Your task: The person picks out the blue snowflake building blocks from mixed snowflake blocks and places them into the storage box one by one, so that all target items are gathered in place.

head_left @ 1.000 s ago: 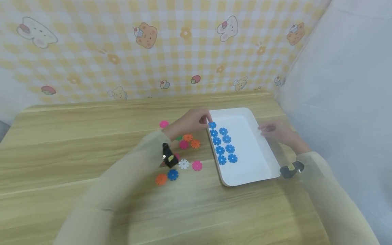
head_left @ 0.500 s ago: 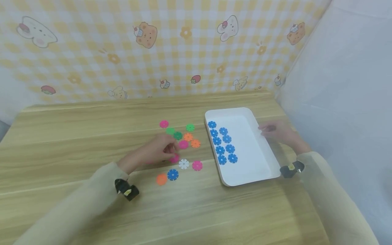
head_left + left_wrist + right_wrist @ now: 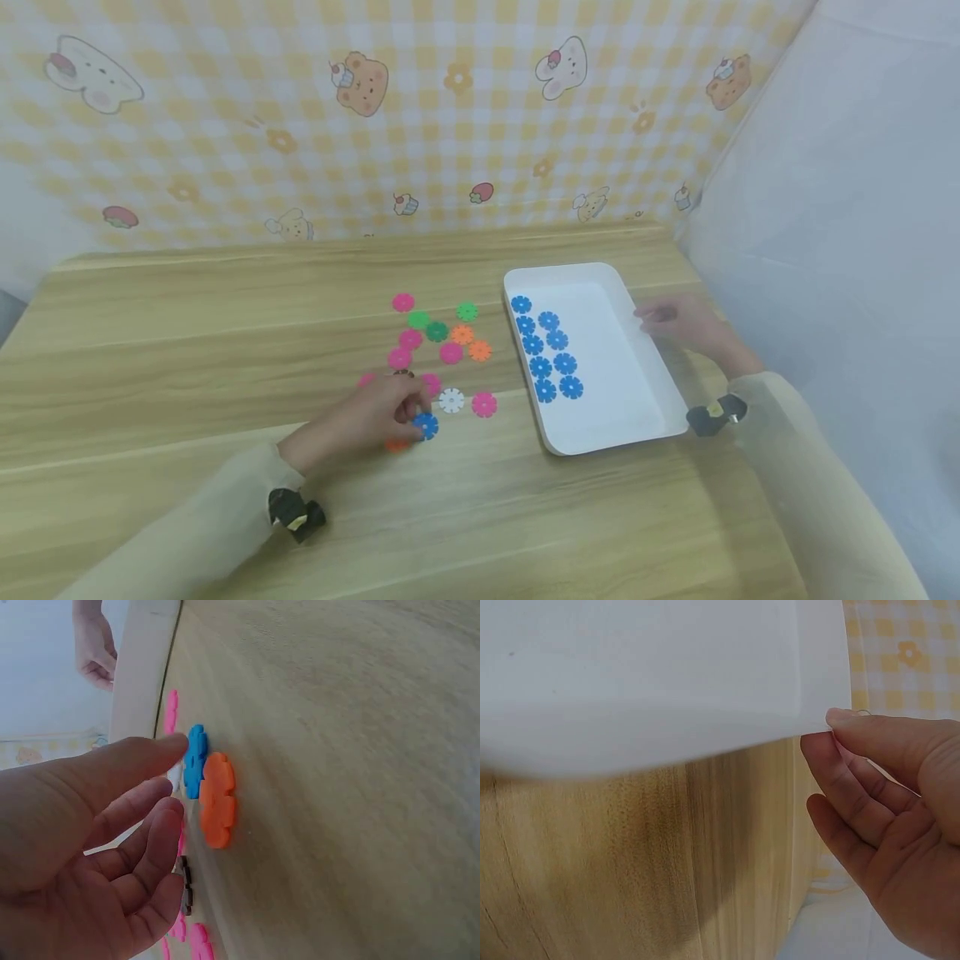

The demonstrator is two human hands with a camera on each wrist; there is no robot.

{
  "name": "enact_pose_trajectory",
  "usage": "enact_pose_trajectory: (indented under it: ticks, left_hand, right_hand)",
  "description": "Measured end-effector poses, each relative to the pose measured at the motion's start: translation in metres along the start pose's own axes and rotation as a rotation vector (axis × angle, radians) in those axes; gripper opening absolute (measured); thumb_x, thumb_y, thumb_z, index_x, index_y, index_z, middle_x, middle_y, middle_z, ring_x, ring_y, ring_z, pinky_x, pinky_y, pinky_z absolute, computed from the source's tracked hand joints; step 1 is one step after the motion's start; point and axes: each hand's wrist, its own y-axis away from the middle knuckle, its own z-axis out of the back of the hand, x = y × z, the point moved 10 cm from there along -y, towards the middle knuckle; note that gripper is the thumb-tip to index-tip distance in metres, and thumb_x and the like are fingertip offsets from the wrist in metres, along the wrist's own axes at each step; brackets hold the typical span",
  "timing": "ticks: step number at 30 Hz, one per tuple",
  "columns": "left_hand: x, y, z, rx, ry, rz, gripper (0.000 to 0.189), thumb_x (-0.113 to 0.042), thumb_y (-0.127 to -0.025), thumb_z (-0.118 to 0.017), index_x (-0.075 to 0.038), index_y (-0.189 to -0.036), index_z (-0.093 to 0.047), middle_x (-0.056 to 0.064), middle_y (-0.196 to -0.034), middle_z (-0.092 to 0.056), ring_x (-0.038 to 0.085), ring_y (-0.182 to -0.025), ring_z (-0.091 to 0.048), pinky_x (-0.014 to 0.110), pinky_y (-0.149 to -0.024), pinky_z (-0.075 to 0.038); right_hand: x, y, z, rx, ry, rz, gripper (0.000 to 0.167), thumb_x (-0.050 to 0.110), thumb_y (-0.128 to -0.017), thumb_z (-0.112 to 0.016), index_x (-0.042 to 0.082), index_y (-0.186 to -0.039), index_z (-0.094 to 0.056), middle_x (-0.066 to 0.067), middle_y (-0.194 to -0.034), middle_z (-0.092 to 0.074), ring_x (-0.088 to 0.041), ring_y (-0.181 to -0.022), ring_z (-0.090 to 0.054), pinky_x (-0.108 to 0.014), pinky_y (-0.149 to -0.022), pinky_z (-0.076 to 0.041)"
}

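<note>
My left hand (image 3: 375, 417) is over the near part of a loose group of flat, notched flower discs. Its thumb and index finger are at the edges of a blue flower disc (image 3: 427, 426), which lies flat. In the left wrist view the thumb tip overlaps that blue disc (image 3: 196, 754), and the fingers are bent with a gap to the thumb. An orange disc (image 3: 217, 799) lies beside it. My right hand (image 3: 686, 323) pinches the right rim of a white tray (image 3: 615, 442), thumb above and fingers below. Several blue discs (image 3: 566, 363) lie in two columns along the tray's left side.
Pink (image 3: 403, 302), green (image 3: 467, 311), orange (image 3: 480, 350) and white discs (image 3: 452, 400) lie on the wooden table (image 3: 480, 533) left of the tray. A checked cloth (image 3: 300, 100) hangs behind, and a white sheet (image 3: 840, 208) lines the right side.
My left hand has moved from the tray's far left corner back to the loose discs, then nearer to me, to the blue one. A blue disc stays at that corner. My right hand holds still.
</note>
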Motion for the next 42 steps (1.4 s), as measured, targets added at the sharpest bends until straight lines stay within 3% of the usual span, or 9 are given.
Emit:
enact_pose_trajectory:
  ticks: [12, 27, 31, 37, 42]
  left_hand:
    - [0.006, -0.001, -0.005, 0.013, -0.048, 0.080, 0.029, -0.010, -0.069, -0.079, -0.008, -0.090, -0.060, -0.001, -0.073, -0.048, 0.014, -0.069, -0.044, 0.025, -0.056, -0.042]
    - [-0.013, -0.002, -0.009, 0.013, -0.090, -0.048, 0.031, 0.000, -0.070, -0.075, -0.013, -0.083, -0.051, 0.000, -0.074, -0.046, 0.015, -0.070, -0.043, 0.024, -0.059, -0.042]
    - [-0.017, 0.000, -0.010, 0.022, -0.054, -0.071, 0.028, 0.004, -0.071, -0.071, -0.013, -0.085, -0.053, -0.001, -0.077, -0.050, 0.016, -0.071, -0.047, 0.025, -0.061, -0.045]
    - [-0.020, -0.001, -0.011, 0.078, 0.094, -0.059, 0.021, 0.006, -0.077, -0.066, -0.012, -0.087, -0.062, -0.003, -0.086, -0.058, 0.016, -0.079, -0.054, 0.027, -0.070, -0.048]
    - [-0.028, -0.008, 0.000, 0.081, 0.116, -0.079, 0.018, 0.005, -0.082, -0.061, -0.011, -0.091, -0.065, -0.004, -0.088, -0.060, 0.015, -0.084, -0.055, 0.027, -0.074, -0.048]
  right_hand:
    - [-0.002, 0.000, 0.000, -0.014, 0.005, -0.004, 0.029, 0.009, -0.086, -0.062, -0.005, -0.111, -0.061, -0.022, -0.102, -0.063, -0.036, -0.093, -0.059, -0.047, -0.081, -0.047]
    - [0.003, 0.002, 0.000, 0.001, -0.019, -0.009, 0.030, 0.010, -0.087, -0.061, -0.006, -0.113, -0.059, -0.024, -0.105, -0.062, -0.037, -0.095, -0.058, -0.049, -0.082, -0.046]
    - [0.005, 0.002, 0.000, 0.002, -0.013, 0.001, 0.030, 0.010, -0.087, -0.061, -0.006, -0.112, -0.060, -0.023, -0.105, -0.062, -0.037, -0.095, -0.058, -0.050, -0.082, -0.046]
    - [0.005, 0.002, 0.000, 0.000, -0.019, 0.003, 0.030, 0.010, -0.087, -0.062, -0.006, -0.112, -0.060, -0.024, -0.105, -0.062, -0.038, -0.095, -0.058, -0.050, -0.083, -0.045]
    - [0.004, 0.003, 0.000, -0.002, -0.022, 0.005, 0.030, 0.011, -0.087, -0.062, -0.006, -0.112, -0.059, -0.024, -0.105, -0.062, -0.037, -0.095, -0.058, -0.050, -0.083, -0.045]
